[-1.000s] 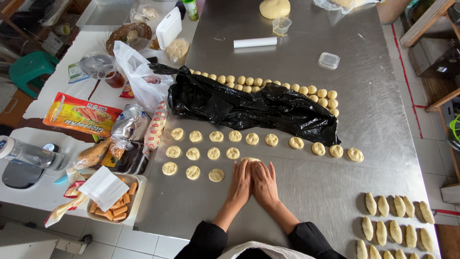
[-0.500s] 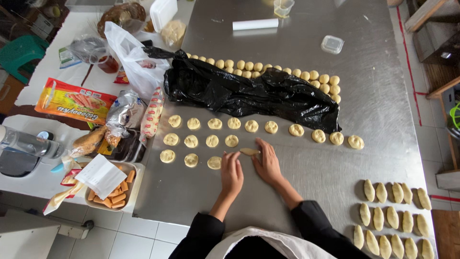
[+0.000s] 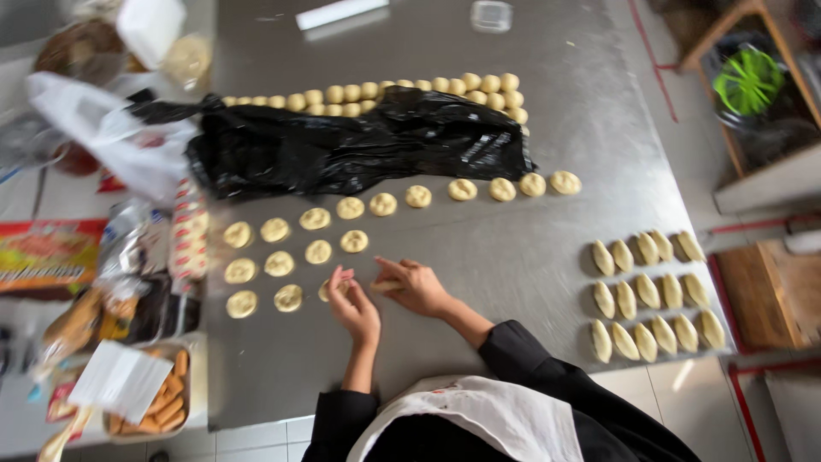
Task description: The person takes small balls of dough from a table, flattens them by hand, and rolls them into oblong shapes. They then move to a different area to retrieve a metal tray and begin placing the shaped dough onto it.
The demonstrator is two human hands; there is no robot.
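Both hands' fingers pinch dough: left hand (image 3: pixel 355 306), right hand (image 3: pixel 415 287); bare steel table (image 3: pixel 513 282) rightward.

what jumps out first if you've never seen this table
A crumpled black plastic bag sprawls across the steel table, with rows of dough balls behind it. In front lie flattened dough rounds, where the left hand and right hand work a piece. Folded pastries line the right edge.

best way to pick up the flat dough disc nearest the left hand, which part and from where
Probably by its rim: the dough disc lies flat on the steel table, soft-looking. Come from above on its near edge, thumb and fingertips pinching lightly; neighbouring discs sit close beyond and left.
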